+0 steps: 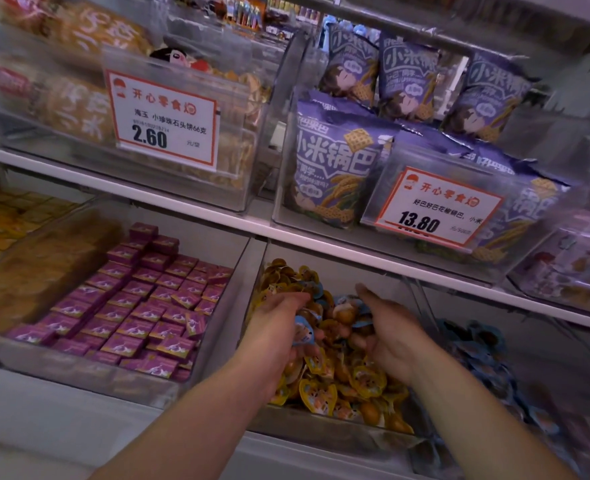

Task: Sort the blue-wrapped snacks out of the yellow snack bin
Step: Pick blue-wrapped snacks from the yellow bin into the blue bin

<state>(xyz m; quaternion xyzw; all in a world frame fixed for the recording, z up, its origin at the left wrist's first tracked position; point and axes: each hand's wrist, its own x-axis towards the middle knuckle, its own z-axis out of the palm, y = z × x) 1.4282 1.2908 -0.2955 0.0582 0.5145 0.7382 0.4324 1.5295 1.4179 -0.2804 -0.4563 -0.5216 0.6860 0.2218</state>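
Two bare forearms at the bottom of the frame, reaching up from lower centre into the yellow bin [257, 258], a clear-walled tub at lower centre on the bottom shelf. Left hand [279, 320] over the bin's left half, fingers curled down into the heap, a blue snack [303, 332] pinched at the fingertips beside the palm. Right hand [388, 332] just right of it, palm turned toward the left, fingers loosely curled in the pile; cannot tell whether anything is gripped. Between and just above the two hands, more blue wrappers [347, 301] mixed into the heap, touching the fingers. Yellow snacks [324, 393] piled below both wrists, filling the near part of the bin.

Blue snacks small, rounded, glossy, pale blue rims with a brown centre showing through; same shape as the yellow ones, differing only in rim colour. Print too small to read.

Lower right, beside the bin: a blurred heap of blue packets [477, 348] in the neighbouring tub. Lower left: rows of small magenta boxes [148, 306]. Upper right: purple bags [335, 168] behind a price tag [435, 207] reading 13.80. Upper left: another tag [163, 119] reading 2.60 on a tub of tan biscuits.
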